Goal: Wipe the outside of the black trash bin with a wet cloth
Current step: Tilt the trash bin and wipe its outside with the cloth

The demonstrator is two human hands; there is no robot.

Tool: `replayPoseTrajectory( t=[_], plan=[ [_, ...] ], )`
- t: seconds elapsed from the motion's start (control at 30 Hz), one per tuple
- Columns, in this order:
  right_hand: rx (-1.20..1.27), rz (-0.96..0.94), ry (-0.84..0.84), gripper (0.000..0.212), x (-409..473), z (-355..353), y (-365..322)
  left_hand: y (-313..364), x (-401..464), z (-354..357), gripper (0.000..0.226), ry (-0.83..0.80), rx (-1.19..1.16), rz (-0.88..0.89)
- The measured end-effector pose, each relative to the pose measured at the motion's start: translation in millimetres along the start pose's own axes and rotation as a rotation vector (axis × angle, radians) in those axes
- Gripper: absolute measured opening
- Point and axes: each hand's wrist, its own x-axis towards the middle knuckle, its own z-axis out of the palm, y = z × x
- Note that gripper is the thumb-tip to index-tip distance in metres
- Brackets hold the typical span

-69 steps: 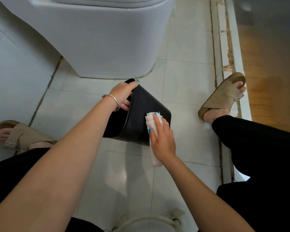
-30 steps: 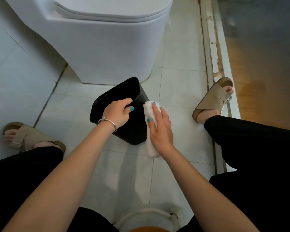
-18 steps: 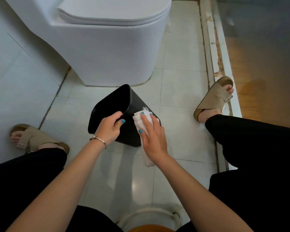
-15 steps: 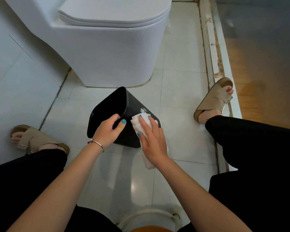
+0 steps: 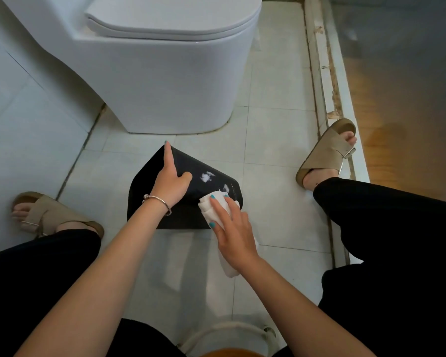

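Left hand: my left hand lies spread on the black trash bin, forefinger stretched up along its far edge toward the toilet, thumb out across the wall; it clasps nothing, it only presses the bin steady
Bin: tipped over on the tiled floor, in front of the toilet base and just short of it, one dark wall turned up to me
Marks: a few pale smears sit on that wall, on the toilet side of my cloth
Cloth: the folded white cloth is pressed to the bin's near right corner, its tail hanging down toward me
Right hand: my right hand has fingers flat on top of the cloth, pinning it to the wall
Doing it well: I judge firm, overlapping strokes from this corner up toward the toilet would take the smears, my left hand bracing so the bin does not skid
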Motion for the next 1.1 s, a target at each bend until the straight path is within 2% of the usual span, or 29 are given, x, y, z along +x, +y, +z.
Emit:
replayPoseTrajectory(
  t=[0.23,0.47,0.57,0.7,0.8,0.93,1.1],
  plan=[
    [0.012,-0.013,-0.019,0.054,-1.0,2.9,0.8,3.1,6.5,-6.0,0.083,-0.065,0.011,0.034],
    [0.053,-0.002,0.021,0.053,-0.1,3.4,7.6,-5.8,3.5,-3.6,0.080,0.009,0.044,0.062],
    [0.111,0.019,0.093,0.053,1.1,5.0,13.2,-12.9,3.6,-1.7,0.082,0.035,0.043,0.067],
    [0.359,0.132,0.246,0.050,4.3,6.5,23.2,-15.0,9.2,0.5,0.082,0.043,0.010,0.047],
    [0.444,0.253,0.327,0.053,13.9,6.9,34.3,-15.3,12.5,3.1,0.077,0.037,0.000,0.071],
    [0.486,0.376,0.348,0.053,29.8,3.4,46.0,-14.2,9.2,8.0,0.059,0.079,-0.004,0.126],
    [0.473,0.484,0.320,0.051,56.6,-2.2,58.9,-21.0,4.5,10.8,0.054,0.079,-0.032,0.145]
  ],
)
